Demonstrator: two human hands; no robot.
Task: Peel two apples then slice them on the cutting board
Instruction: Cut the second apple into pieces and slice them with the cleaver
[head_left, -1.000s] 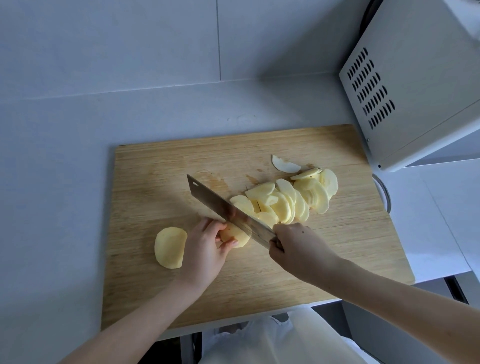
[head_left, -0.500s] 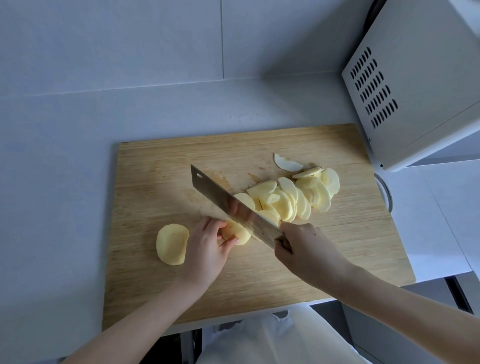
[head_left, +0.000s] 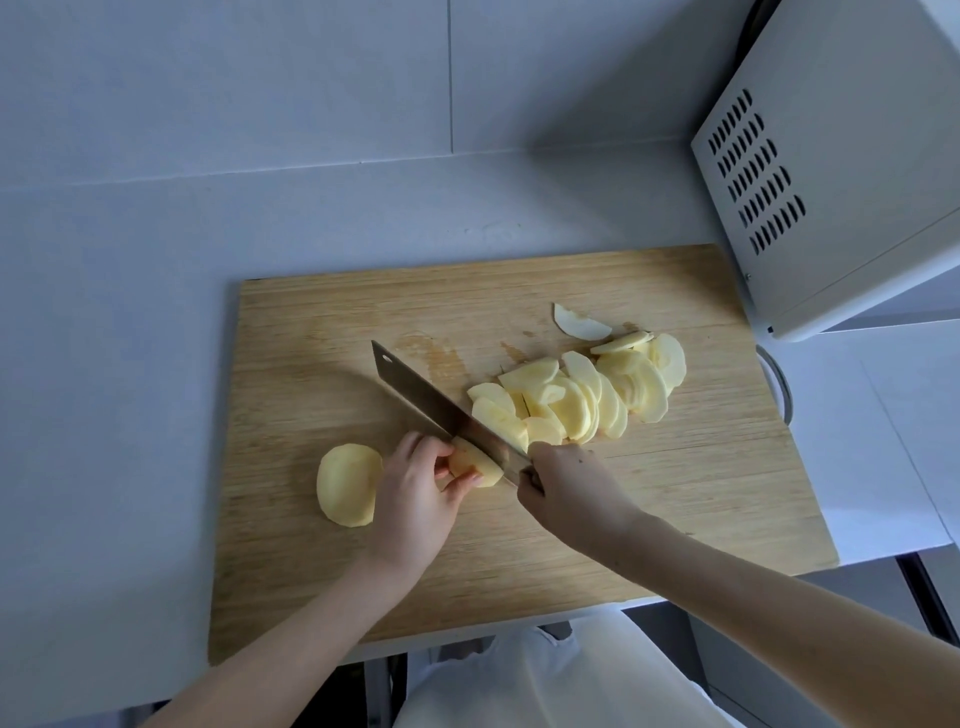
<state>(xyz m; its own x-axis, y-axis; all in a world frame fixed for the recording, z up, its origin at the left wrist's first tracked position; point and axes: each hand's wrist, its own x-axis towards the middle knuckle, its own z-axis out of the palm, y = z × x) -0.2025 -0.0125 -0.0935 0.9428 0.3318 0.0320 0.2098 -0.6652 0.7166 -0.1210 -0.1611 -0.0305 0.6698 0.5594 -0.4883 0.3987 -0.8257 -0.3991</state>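
A wooden cutting board is seen from above, laid on a pale grey bench. Near the middle of the board, a small piece of peeled apple is pinched by the curled fingers and thumb of the left hand. The handle of a broad cleaver is gripped by the right hand, fingers wrapped round it. The blade is set against the right side of the held piece and angled away to the upper left. Just behind the blade, to the right, a fanned pile of pale apple slices is spread on the board, with one separate curved slice beyond it. A peeled apple half is laid cut side down just left of the left hand. A white microwave is placed at the far right corner of the board.
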